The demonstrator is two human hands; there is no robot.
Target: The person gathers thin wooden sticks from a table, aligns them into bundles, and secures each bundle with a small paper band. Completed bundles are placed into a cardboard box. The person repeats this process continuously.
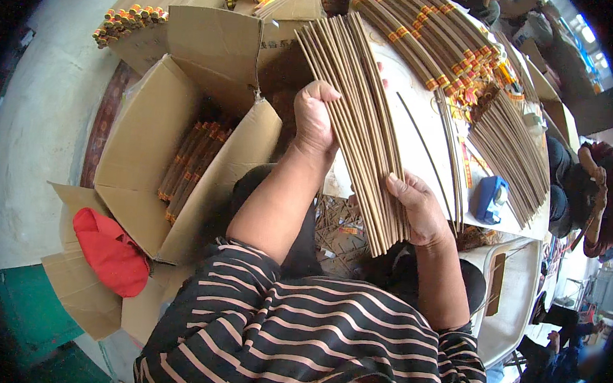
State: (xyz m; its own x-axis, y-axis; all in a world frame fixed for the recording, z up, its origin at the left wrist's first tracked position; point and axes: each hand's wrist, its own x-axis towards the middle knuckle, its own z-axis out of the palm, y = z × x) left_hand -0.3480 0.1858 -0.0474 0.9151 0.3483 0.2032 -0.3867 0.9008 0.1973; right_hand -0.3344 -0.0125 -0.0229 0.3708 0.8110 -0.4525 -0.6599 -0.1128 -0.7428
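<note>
A flat row of long brown incense sticks (359, 135) is held up at a slant over my lap, fanned slightly side by side. My left hand (316, 118) is closed around the row's left edge, its thumb lying on the front. Lower down, my right hand (418, 207) grips the right edge with the thumb in front; its other fingers are mostly behind the sticks. A few loose sticks (449, 154) lie on the white table (420, 118) beside the row. Farther right spreads a pile of unbanded sticks (511, 155), near a blue tape dispenser (488, 200).
Banded bundles (428, 37) cover the table's far side. An open cardboard box (137, 156) at my left holds several bundles (194, 163), with a red cloth item (110, 253) on its flap. A white plastic tub (507, 302) stands at right. Other people sit beyond the table.
</note>
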